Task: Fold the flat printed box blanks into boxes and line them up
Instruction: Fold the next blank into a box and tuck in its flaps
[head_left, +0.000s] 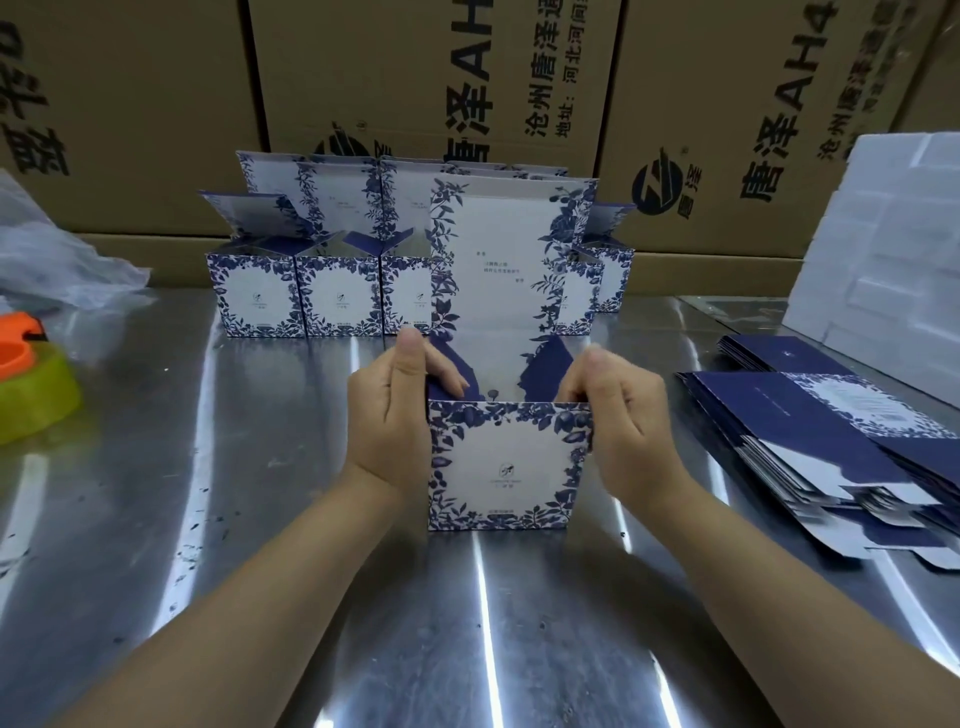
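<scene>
A blue-and-white floral printed box (506, 467) stands upright on the steel table (260, 493) in front of me, its tall lid flap raised. My left hand (395, 410) grips the box's left wall, fingers curled over the navy left flap. My right hand (618, 410) holds the right wall, fingers curled at the navy right flap. Behind it, a row of several folded boxes (337, 291) stands with lids up. A stack of flat box blanks (831, 441) lies at the right.
Large brown cartons (415, 78) wall off the back. White foam blocks (893, 249) lean at the far right. A green and orange tape dispenser (31, 379) sits at the left edge, with crumpled clear plastic (57, 254) behind it.
</scene>
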